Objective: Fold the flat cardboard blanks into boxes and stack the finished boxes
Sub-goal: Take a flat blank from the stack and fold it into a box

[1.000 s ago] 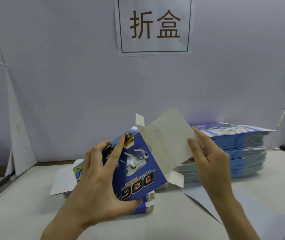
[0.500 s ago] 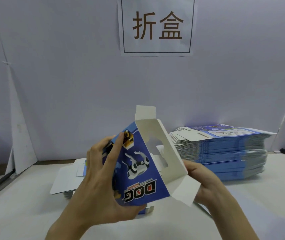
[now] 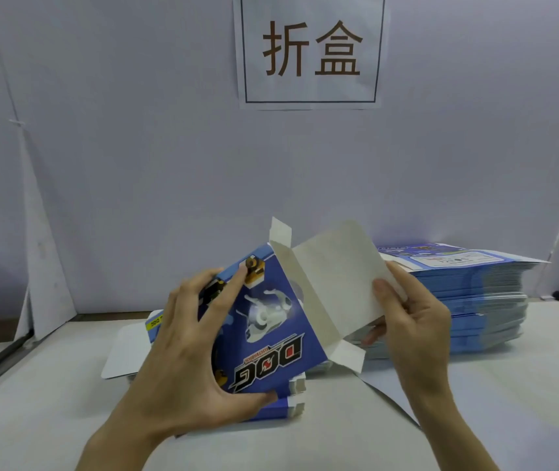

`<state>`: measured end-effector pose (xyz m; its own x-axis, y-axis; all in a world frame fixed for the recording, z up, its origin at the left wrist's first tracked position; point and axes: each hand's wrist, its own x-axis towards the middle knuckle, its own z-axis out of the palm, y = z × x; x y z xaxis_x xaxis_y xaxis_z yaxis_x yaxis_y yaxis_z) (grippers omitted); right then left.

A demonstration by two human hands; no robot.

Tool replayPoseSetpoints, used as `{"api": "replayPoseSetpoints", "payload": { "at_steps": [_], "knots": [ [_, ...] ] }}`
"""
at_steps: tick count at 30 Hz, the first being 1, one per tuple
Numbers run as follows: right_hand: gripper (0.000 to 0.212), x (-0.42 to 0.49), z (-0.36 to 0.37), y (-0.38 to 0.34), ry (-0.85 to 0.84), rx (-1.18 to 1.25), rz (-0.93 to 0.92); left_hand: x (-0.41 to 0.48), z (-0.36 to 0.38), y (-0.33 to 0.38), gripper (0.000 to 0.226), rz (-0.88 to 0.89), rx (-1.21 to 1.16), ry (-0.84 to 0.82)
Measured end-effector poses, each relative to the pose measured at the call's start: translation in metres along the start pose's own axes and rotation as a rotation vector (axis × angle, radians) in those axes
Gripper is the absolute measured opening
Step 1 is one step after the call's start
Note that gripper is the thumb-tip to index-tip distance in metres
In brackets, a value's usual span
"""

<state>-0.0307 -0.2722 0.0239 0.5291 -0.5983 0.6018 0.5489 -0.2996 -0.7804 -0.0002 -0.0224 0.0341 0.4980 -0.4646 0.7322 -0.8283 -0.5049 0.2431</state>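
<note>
While the left hand [image 3: 190, 341] grips a blue printed cardboard box with a toy-dog picture [image 3: 271, 321], fingers spread across its face and thumb hooked under its lower edge, the right hand [image 3: 414, 321] pinches the outer edge of the box's large grey-white end flap [image 3: 336, 277] between thumb and fingers. From the head camera, the box is held off the white desk [image 3: 475, 419], above its middle, its end open and two small side tabs [image 3: 280, 232] sticking out. A tall stack of flat blue cardboard blanks [image 3: 475, 300] lies toward the desk's far right edge; a low pile of blue boxes [image 3: 296, 407] lies under the held one. The step in hand appears to be closing this end: the tabs likely need folding in, then the flap swung over and tucked.
</note>
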Motion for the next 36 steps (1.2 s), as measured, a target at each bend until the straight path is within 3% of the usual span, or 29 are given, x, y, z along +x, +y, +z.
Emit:
{"api": "replayPoseSetpoints", "payload": {
  "at_steps": [3, 5, 12, 14, 17, 20, 24, 27, 31, 33, 36],
  "knots": [
    [0.031, -0.005, 0.004, 0.004, 0.031, -0.204, -0.201, 0.0, 0.005, 0.001, 0.115, -0.022, 0.039, -0.04],
    [0.028, -0.004, 0.003, 0.001, -0.005, -0.176, -0.177, -0.001, 0.008, -0.001, 0.115, -0.041, 0.055, -0.068],
    [0.027, 0.008, -0.005, -0.018, -0.247, 0.62, 0.591, -0.002, 0.013, -0.003, 0.109, 0.029, 0.111, -0.053],
    [0.031, 0.009, -0.006, -0.018, -0.365, 0.76, 0.727, -0.001, 0.015, -0.001, 0.108, 0.065, 0.168, -0.055],
    [0.031, 0.009, -0.007, -0.017, -0.445, 0.687, 0.691, 0.001, 0.011, -0.002, 0.109, 0.087, 0.189, -0.032],
    [0.03, 0.011, -0.007, -0.017, -0.346, 0.464, 0.617, 0.002, 0.008, -0.002, 0.11, 0.088, 0.16, 0.001],
    [0.023, 0.009, -0.005, -0.021, -0.294, 0.357, 0.487, 0.0, 0.016, 0.003, 0.106, 0.084, 0.127, -0.031],
    [0.018, 0.011, -0.009, -0.023, -0.254, 0.32, 0.395, 0.001, 0.015, 0.002, 0.106, 0.036, -0.024, -0.089],
    [0.027, 0.019, -0.026, -0.024, -0.322, 0.346, 0.438, 0.0, 0.003, -0.015, 0.105, -0.124, -0.289, -0.153],
    [0.027, 0.023, -0.033, -0.025, -0.391, 0.351, 0.497, -0.005, -0.008, -0.029, 0.099, -0.263, -0.366, -0.256],
    [0.028, 0.023, -0.033, -0.019, -0.423, 0.418, 0.616, -0.01, -0.015, -0.045, 0.1, -0.514, -0.54, -0.56]
  ]
}}
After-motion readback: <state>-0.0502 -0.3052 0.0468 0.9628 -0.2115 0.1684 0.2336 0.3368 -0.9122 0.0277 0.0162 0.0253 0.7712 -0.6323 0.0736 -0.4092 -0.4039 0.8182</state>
